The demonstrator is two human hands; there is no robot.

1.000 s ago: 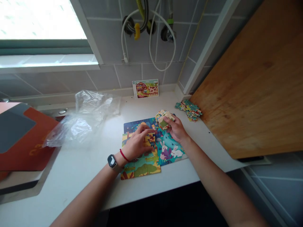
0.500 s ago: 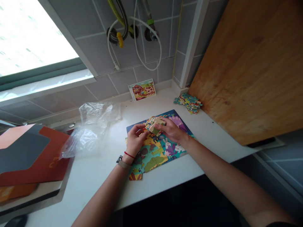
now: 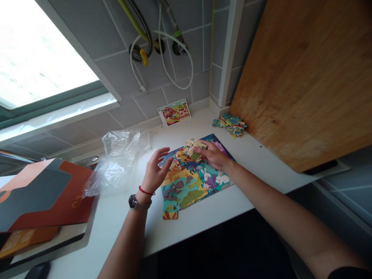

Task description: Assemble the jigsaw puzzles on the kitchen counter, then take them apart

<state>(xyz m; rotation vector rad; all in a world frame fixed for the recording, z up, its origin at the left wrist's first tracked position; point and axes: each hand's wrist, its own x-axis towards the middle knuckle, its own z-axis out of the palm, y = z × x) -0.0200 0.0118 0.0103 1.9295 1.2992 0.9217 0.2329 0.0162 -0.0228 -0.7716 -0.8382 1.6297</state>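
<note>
In my right hand [image 3: 214, 155] is a fanned stack of jigsaw puzzle pieces [image 3: 195, 150], held over the back part of a colourful animal puzzle [image 3: 188, 190]. The thumb presses on top of the stack. My left hand [image 3: 157, 168], with a red string and a watch at the wrist, hovers over the puzzle's left edge, fingers apart and nothing in them. Joined pieces with a hippo, a crocodile and white rabbits show below the hands. One corner of the puzzle sticks out at the front left. Both hands cover some of its back and left parts.
A pile of puzzle pieces [image 3: 231, 124] lies by the wooden board [image 3: 302, 85] at the right. A farm picture card [image 3: 174, 112] leans at the wall. Crumpled clear plastic [image 3: 116, 162] and an orange-grey box [image 3: 43, 193] are on the left. Hoses and a white cable [image 3: 190, 68] hang above.
My left hand has come away from the stack, moving left, and its fingers have spread. My right hand still holds the stack. The view has shifted slightly.
</note>
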